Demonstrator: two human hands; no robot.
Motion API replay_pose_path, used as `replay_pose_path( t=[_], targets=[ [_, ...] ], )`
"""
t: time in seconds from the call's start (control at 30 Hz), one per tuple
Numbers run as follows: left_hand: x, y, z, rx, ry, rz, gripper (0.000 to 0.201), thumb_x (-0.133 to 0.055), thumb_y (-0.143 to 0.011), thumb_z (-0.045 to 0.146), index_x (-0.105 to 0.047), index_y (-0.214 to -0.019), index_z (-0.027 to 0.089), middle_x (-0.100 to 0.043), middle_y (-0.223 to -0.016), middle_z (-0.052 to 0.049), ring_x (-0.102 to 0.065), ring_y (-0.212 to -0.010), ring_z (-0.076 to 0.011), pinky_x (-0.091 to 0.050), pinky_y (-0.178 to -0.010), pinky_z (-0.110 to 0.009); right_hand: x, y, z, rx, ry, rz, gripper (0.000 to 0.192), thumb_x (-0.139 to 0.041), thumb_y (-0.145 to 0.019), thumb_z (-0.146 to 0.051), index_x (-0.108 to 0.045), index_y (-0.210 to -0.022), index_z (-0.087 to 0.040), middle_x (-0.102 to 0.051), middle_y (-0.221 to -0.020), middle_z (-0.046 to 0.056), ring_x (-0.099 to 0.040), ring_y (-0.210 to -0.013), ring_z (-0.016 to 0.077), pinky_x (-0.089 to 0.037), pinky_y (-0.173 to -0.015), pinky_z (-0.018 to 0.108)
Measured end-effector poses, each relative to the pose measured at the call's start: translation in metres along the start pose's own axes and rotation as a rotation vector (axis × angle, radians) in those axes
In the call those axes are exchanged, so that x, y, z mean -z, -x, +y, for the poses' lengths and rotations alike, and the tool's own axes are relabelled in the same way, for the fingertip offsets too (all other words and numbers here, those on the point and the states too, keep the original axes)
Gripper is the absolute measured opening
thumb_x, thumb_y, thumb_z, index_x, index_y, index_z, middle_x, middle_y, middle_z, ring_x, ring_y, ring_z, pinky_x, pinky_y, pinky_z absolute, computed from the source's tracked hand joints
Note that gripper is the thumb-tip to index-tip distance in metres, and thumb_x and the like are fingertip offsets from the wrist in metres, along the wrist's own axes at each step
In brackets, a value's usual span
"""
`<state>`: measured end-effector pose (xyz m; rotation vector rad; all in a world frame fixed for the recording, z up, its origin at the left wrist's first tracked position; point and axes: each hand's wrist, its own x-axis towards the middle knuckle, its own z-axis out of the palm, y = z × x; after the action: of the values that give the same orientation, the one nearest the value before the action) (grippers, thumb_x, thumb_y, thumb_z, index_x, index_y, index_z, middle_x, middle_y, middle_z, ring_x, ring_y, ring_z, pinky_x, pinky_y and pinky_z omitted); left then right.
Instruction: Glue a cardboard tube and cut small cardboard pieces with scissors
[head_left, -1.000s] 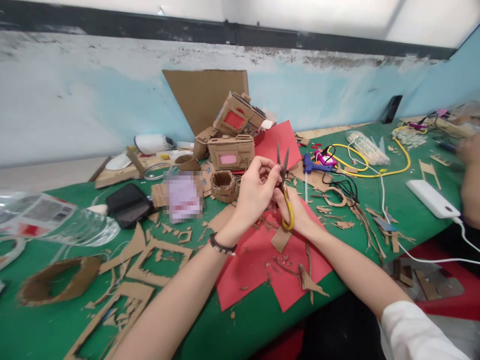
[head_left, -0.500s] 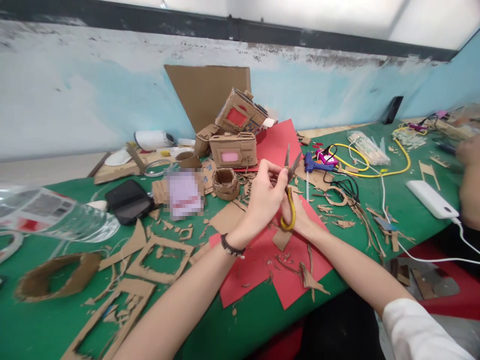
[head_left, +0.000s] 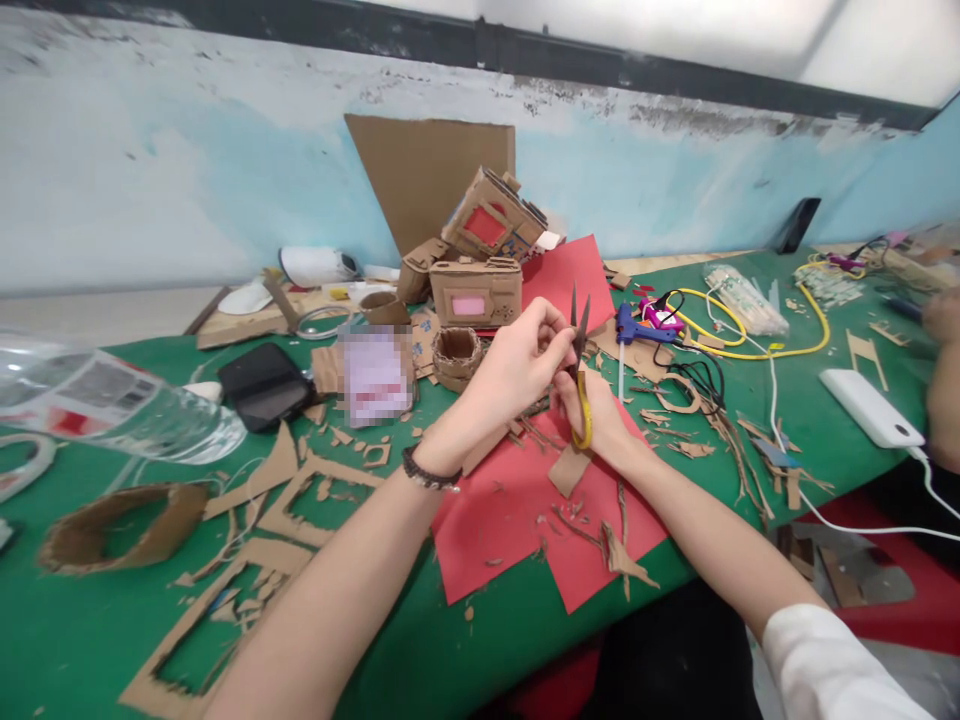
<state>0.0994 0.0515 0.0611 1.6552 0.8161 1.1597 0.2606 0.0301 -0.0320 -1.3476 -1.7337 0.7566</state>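
My right hand (head_left: 598, 412) is closed round the yellow handles of a pair of scissors (head_left: 582, 408), whose blades point up and stand slightly apart. Close beside the blades, my left hand (head_left: 529, 350) is pinched; whatever lies between its fingertips is too small to make out. Under both hands lies red paper (head_left: 495, 535) strewn with cardboard scraps, among them a small rectangular cardboard piece (head_left: 570, 470). Just behind my left hand stand a cardboard ring (head_left: 457, 360) and a cardboard camera model (head_left: 476, 292). A second cardboard camera (head_left: 491, 215) leans tilted behind it.
A blue glue gun (head_left: 637, 328) with a yellow cable (head_left: 780, 352) lies to the right, near a white power bank (head_left: 870, 408). On the left are a plastic bottle (head_left: 112, 400), a black case (head_left: 264, 385) and cut cardboard frames (head_left: 180, 640). Another person's hand (head_left: 941, 315) shows at the far right.
The scissor blades have drawn closer together and point more upright. My left hand has shifted slightly, still pinched near them. The whole view has moved a little.
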Motion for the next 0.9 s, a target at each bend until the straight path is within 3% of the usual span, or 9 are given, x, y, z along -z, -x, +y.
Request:
replay_pose_path(
  t=[0.23,0.53,0.73,0.9],
  targets=[
    [0.022,0.0,0.013,-0.041,-0.306,-0.07,0.009,-0.063,-0.105,0.03,-0.06,-0.099,0.023,-0.085,-0.087,-0.003,-0.081,-0.081,-0.0215,-0.056,-0.074,-0.03,0.004,-0.002,0.005,0.089,0.268,0.062,0.04,-0.042,-0.112,-0.06,-0.06,-0.108,-0.025,-0.074,-0.082,0.006,-0.067,-0.069,0.0239,-0.044,-0.069,0.032],
    [0.025,0.0,0.018,-0.028,-0.416,0.027,0.006,-0.067,-0.097,0.027,-0.067,-0.096,0.022,-0.084,-0.087,-0.006,-0.081,-0.083,-0.0241,-0.061,-0.078,-0.033,0.007,-0.003,0.0,0.012,0.477,0.042,0.019,-0.057,-0.111,-0.041,-0.064,-0.113,-0.023,-0.082,-0.096,0.011,-0.079,-0.089,0.0303,-0.044,-0.073,0.031],
    [0.025,-0.002,0.017,0.05,-0.336,0.048,0.006,-0.07,-0.09,0.024,-0.071,-0.094,0.019,-0.085,-0.09,-0.008,-0.081,-0.084,-0.0238,-0.061,-0.075,-0.031,0.005,-0.003,-0.004,0.003,0.553,0.048,0.024,-0.058,-0.113,-0.042,-0.067,-0.118,-0.021,-0.085,-0.102,0.013,-0.081,-0.092,0.0305,-0.042,-0.072,0.031],
    [0.029,-0.001,0.023,0.103,-0.348,0.017,0.006,-0.069,-0.088,0.021,-0.073,-0.092,0.019,-0.086,-0.086,-0.007,-0.082,-0.082,-0.0245,-0.06,-0.072,-0.031,0.01,-0.002,-0.008,-0.007,0.701,0.073,0.037,-0.054,-0.115,-0.054,-0.068,-0.115,-0.02,-0.085,-0.089,0.012,-0.082,-0.085,0.0298,-0.032,-0.067,0.032]
  ],
)
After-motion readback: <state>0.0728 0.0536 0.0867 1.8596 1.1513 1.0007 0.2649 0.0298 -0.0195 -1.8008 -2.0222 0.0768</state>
